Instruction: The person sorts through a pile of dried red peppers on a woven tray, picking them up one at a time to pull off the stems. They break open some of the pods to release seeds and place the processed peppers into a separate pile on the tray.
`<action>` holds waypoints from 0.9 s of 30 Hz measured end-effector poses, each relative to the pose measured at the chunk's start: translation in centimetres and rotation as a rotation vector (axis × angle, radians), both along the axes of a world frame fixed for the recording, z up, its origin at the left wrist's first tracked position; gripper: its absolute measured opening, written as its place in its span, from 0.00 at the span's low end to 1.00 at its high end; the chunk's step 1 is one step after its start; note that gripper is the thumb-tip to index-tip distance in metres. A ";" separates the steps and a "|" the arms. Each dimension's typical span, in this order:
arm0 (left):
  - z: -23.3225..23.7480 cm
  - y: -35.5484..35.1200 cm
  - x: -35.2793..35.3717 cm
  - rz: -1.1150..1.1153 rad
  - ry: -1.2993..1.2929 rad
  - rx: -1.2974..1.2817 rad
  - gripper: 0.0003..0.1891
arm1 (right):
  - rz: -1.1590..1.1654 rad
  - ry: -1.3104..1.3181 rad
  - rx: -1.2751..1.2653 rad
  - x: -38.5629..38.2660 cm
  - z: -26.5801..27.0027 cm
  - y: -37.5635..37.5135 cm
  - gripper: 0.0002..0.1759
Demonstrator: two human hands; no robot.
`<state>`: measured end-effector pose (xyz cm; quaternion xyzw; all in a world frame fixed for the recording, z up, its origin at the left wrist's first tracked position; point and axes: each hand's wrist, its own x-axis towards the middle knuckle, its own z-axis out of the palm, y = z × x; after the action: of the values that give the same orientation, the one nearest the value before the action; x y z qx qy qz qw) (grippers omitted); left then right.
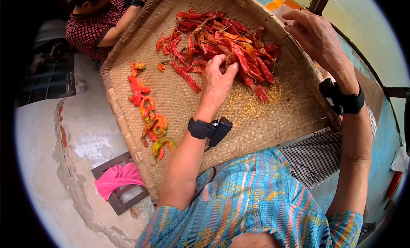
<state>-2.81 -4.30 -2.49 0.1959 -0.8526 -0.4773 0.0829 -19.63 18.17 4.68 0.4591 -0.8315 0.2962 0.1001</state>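
Observation:
A heap of dried red chillies (239,47) lies in the upper part of a woven bamboo tray (171,103). My left hand (218,79) is at the heap's near edge, thumb and fingers closed around a brownish dried chilli (231,59). Beyond the tray's right rim, my right hand (318,39) hangs over an orange and white bag (279,7), its fingers loosely bent and apart; I make out nothing in them. Pale yellow seeds (252,100) are scattered below the heap. Along the tray's left side runs a row of red, orange and greenish chillies (147,107).
Another person (96,24) in a patterned red top sits at the upper left, an arm beside the tray's rim. A low dark wooden stool (117,201) with a pink cloth (117,179) stands on the floor (85,132). Checked cloth (314,156) lies under the tray's right corner.

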 end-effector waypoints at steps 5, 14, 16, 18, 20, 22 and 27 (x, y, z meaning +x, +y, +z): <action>1.4 1.9 0.4 -0.031 0.027 0.022 0.19 | 0.002 0.045 0.029 0.6 -0.7 -0.4 0.12; 3.6 0.6 3.0 0.032 -0.013 0.070 0.15 | 0.125 -0.078 0.080 2.1 -0.5 -0.9 0.11; 3.6 0.4 3.2 0.022 -0.006 -0.025 0.15 | 0.119 -0.149 0.131 3.1 0.1 -1.3 0.11; 4.6 1.5 3.3 0.023 0.035 -0.033 0.15 | 0.212 -0.249 0.068 3.6 0.1 -1.7 0.09; 4.8 2.0 3.2 0.024 0.075 -0.040 0.15 | 0.223 -0.306 0.108 3.9 -0.1 -2.0 0.09; 4.3 2.2 2.9 -0.060 0.179 -0.149 0.15 | 0.398 -0.375 -0.028 4.2 -0.9 -2.5 0.10; 4.9 4.3 2.2 -0.248 0.227 -0.237 0.11 | 0.467 -0.513 -0.104 5.4 -0.3 -3.1 0.16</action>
<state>-0.60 -0.03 2.45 0.0230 -0.9056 -0.3991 0.1417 -14.19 15.07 4.37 0.5418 -0.6861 0.4587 -0.1592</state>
